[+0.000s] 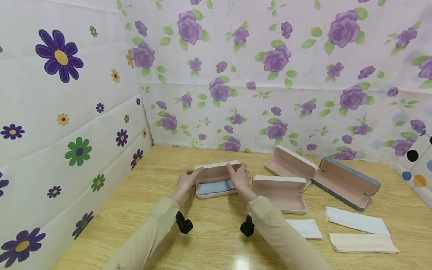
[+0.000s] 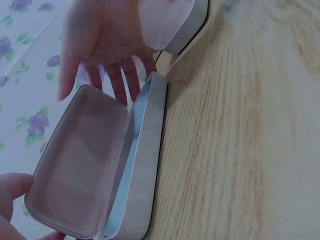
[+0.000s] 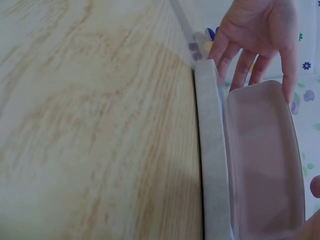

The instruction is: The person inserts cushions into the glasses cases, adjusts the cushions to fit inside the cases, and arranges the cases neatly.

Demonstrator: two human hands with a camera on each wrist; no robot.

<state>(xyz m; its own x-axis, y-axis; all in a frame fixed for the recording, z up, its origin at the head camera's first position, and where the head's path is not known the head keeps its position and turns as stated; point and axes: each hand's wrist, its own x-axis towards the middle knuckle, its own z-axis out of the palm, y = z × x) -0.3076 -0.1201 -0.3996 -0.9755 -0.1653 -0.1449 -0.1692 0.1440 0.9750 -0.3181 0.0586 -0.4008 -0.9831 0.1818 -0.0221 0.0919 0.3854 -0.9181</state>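
Observation:
A pale glasses case (image 1: 217,195) with a pink lining stands open on the table in front of me, its lid raised. Inside its base lies a folded light-blue cloth (image 1: 212,187). My left hand (image 1: 187,182) holds the case's left end, thumb at the lid's edge, the other fingers around the end. At the opposite end is my right hand (image 1: 240,180); in the left wrist view its fingers (image 2: 117,85) are extended beside the case corner and its thumb stands a little off the lid. The backs of the lid and base are hidden in the head view.
Right of my hands, two more pale cases, one in front (image 1: 279,208) and one behind (image 1: 297,161), and a blue case (image 1: 349,183) lie open. Nearer are two white cloths (image 1: 305,228) (image 1: 357,219) and a cream cloth (image 1: 362,242), folded. Flowered sheets (image 1: 216,123) border the wooden table (image 1: 141,210).

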